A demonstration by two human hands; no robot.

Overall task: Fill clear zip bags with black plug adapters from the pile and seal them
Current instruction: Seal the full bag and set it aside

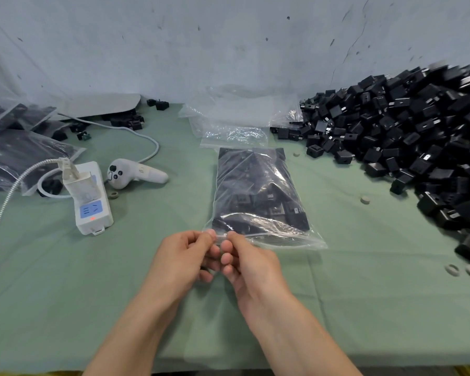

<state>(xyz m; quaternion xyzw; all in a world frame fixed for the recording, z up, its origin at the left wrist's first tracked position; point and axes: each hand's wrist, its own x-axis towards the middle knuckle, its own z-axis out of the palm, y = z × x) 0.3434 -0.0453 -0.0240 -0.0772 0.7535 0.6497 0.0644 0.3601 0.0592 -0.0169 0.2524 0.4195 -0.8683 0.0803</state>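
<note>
A clear zip bag (258, 196) packed with black plug adapters lies flat in the middle of the green table, its zip edge toward me. My left hand (185, 256) and my right hand (244, 264) sit side by side at the left end of that zip edge, thumbs and fingertips pinched on the strip. A large pile of loose black plug adapters (407, 137) fills the right side of the table. Empty clear bags (236, 123) lie heaped just behind the filled bag.
Filled bags (19, 147) are stacked at the far left. A white power strip (91, 202) with a plugged-in cable and a white hand controller (136, 173) lie left of centre. Small grey discs (365, 200) are scattered near the pile. A grey wall closes the back.
</note>
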